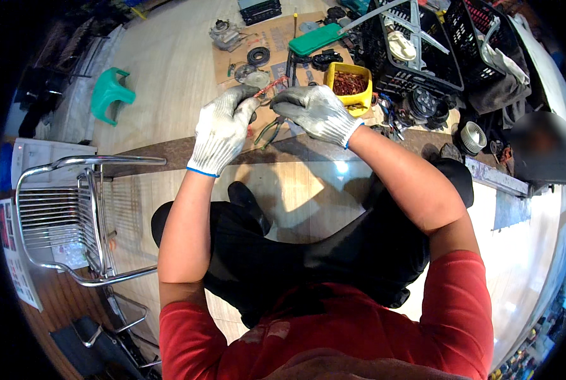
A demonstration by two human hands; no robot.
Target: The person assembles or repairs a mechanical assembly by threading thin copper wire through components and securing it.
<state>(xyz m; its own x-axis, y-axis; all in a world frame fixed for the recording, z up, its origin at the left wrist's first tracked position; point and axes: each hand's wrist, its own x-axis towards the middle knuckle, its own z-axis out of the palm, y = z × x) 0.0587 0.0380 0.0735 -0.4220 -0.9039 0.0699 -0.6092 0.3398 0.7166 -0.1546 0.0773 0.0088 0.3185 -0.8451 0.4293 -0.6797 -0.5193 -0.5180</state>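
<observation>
Both my hands wear white knit gloves with grey-coated fingers and blue cuffs. My left hand (223, 123) is closed, its thumb and fingers pinching a reddish copper-coloured strand, seemingly wire (271, 86), which slants up to the right. Close beside it, my right hand (315, 109) has its fingers pressed together near the strand; what they hold is hidden. Below the gap between the hands lies a pair of pliers (270, 133) with green handles. Just beyond my right hand stands a yellow container (366, 101) filled with copper-coloured scraps.
Past my hands, cardboard (229, 63) bears metal parts, a black ring (258, 56) and a green-topped piece (315, 39). Black crates (416, 82) stand at the far right. To the left are a green stool (113, 95) and a metal chair (93, 158). A white fan wheel (473, 137) lies right.
</observation>
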